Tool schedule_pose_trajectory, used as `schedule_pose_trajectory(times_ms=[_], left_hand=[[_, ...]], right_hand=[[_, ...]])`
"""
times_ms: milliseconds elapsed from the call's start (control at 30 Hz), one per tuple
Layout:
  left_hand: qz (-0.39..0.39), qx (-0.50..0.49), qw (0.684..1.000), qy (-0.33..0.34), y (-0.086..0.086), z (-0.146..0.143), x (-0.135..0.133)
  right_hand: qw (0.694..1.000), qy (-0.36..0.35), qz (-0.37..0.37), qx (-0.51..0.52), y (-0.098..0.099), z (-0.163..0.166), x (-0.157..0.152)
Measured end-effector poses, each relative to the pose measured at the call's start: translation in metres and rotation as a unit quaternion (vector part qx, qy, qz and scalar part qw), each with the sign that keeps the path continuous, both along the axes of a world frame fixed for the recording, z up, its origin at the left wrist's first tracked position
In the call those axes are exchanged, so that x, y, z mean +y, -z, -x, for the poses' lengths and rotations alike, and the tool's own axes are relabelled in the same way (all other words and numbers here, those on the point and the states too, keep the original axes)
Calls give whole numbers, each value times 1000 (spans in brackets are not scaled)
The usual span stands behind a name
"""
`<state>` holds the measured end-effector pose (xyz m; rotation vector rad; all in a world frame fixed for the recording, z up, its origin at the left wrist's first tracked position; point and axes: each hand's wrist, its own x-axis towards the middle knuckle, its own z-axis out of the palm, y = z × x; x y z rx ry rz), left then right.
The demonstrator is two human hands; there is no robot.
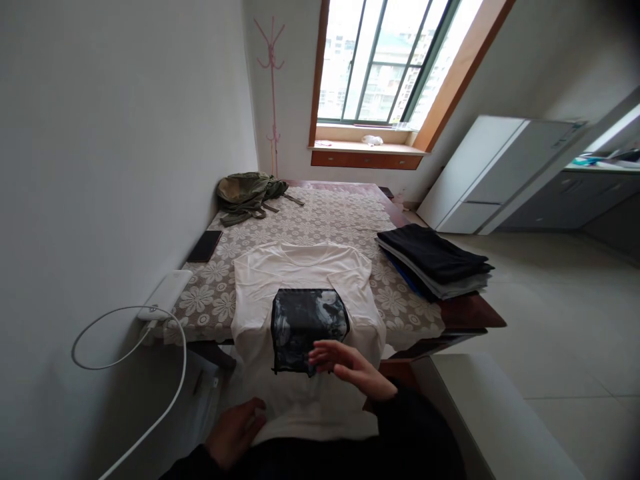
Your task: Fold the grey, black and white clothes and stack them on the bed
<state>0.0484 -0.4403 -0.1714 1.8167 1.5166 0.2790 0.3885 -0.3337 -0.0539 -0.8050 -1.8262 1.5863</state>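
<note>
A white long-sleeved T-shirt (300,257) lies spread on the table, its lower part hanging over the near edge towards my body. On its front is a dark printed panel (303,320) with grey and white patches. My right hand (350,368) hovers at the print's lower right corner, fingers stretched out and holding nothing. Low on the left, my left hand (237,427) is beside the shirt's hanging lower edge. Its fingers are loosely bent and apart, with nothing visible between them; whether they touch the cloth is hard to see.
Folded dark and grey clothes (433,260) are stacked at the table's right. A green backpack (250,193), a dark phone (205,246) and a white power strip (167,293) with a looping cable (184,360) line the left side. A white cabinet (495,413) stands at lower right.
</note>
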Motion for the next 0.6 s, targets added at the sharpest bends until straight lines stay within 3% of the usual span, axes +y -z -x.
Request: schedule_pose_trajectory(times_ms=[33, 100, 167, 233, 333, 400, 600], left_hand=[[19, 17, 1000, 5, -1, -4, 6], [36, 29, 999, 10, -4, -12, 19], [37, 21, 999, 20, -6, -22, 30], [34, 11, 999, 36, -6, -33, 37], [41, 13, 997, 68, 3, -49, 41], [48, 13, 995, 85, 11, -57, 39], [40, -36, 996, 66, 25, -66, 40]], right_hand=[[999, 28, -32, 25, -4, 15, 12], [985, 96, -142, -20, -11, 41, 35], [947, 128, -260, -139, -15, 59, 56], [902, 104, -333, -255, -13, 69, 70], [852, 62, -381, -353, -1, 74, 81], [834, 55, -402, -374, 6, 72, 83], [837, 63, -437, -323, 11, 56, 75]])
